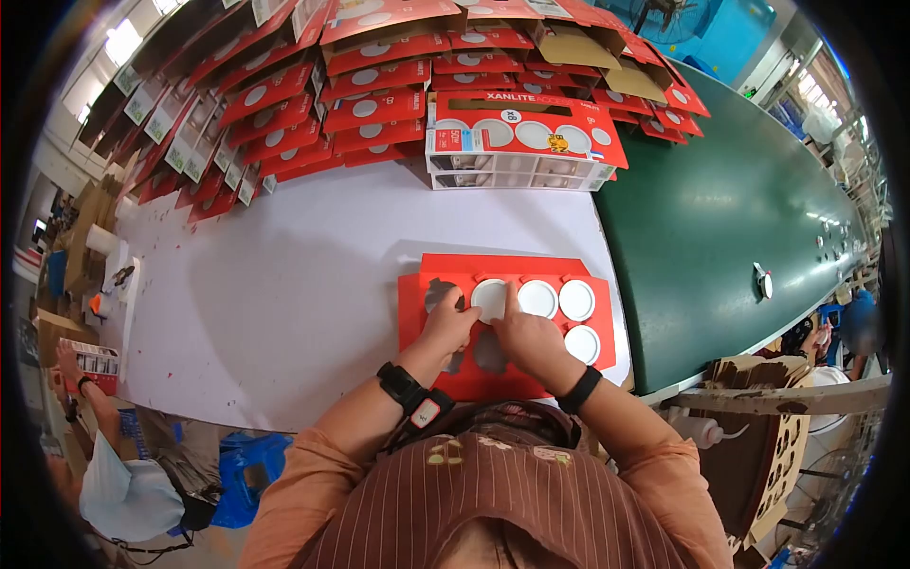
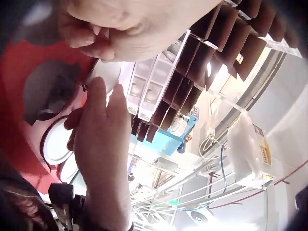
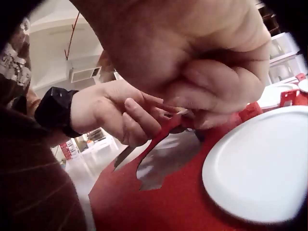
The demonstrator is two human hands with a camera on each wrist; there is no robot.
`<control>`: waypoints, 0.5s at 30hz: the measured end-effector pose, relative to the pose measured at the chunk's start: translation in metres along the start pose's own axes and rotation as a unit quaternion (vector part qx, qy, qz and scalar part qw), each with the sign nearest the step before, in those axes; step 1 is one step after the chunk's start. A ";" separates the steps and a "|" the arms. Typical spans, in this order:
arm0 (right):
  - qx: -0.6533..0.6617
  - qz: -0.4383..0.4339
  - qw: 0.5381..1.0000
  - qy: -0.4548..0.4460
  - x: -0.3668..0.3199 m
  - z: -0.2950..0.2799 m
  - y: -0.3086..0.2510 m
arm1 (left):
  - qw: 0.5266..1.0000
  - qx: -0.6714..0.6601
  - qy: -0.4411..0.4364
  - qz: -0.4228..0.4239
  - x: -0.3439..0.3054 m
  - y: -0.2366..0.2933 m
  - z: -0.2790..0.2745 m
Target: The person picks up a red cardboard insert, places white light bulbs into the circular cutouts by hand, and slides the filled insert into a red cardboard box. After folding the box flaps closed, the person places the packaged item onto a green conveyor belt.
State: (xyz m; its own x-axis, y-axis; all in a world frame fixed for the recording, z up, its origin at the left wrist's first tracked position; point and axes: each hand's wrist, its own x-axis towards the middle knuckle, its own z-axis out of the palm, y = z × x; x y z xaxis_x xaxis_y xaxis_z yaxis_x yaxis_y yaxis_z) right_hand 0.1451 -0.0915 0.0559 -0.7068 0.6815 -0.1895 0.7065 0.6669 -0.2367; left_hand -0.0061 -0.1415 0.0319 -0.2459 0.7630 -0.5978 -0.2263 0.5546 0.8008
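Note:
A red card panel [image 1: 431, 372] with round cut-outs lies before the person. A white disc [image 1: 489, 296] sits in its upper row between the hands. The left hand [image 1: 449, 327] has curled fingers and holds the disc's left edge; it fills the top of the left wrist view. From the right, the right hand [image 1: 529, 337] presses the same disc with its index finger straight and its other fingers bent. Further white discs [image 1: 538, 300] [image 1: 577, 300] [image 1: 582, 344] fill cut-outs to the right. Both hands partly hide the lower cut-outs.
Behind the panel stands a red and white box [image 1: 521, 133], with rows of red cartons [image 1: 379, 76] around it. A green surface [image 1: 720, 218] adjoins the white table [image 1: 284, 284] on the right. Another person's arm [image 1: 100, 408] shows at the left.

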 end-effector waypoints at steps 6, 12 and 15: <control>-0.031 -0.011 0.999 0.032 -0.022 0.009 0.002 | 1.000 -0.004 0.000 -0.012 0.002 -0.001 0.002; -0.074 -0.037 0.996 0.041 -0.020 0.000 -0.011 | 0.999 0.028 0.004 0.022 -0.001 0.007 0.011; -0.117 -0.044 0.991 0.044 -0.021 0.015 -0.008 | 1.000 0.019 -0.002 0.010 0.002 0.002 0.008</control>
State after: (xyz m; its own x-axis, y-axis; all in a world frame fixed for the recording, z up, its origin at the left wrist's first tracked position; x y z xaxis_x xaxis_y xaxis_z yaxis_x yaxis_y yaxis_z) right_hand 0.1538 -0.1152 0.0477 -0.7671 0.6351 -0.0908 0.6390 0.7690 -0.0192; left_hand 0.0001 -0.1362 0.0324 -0.2460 0.7757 -0.5812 -0.1849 0.5511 0.8137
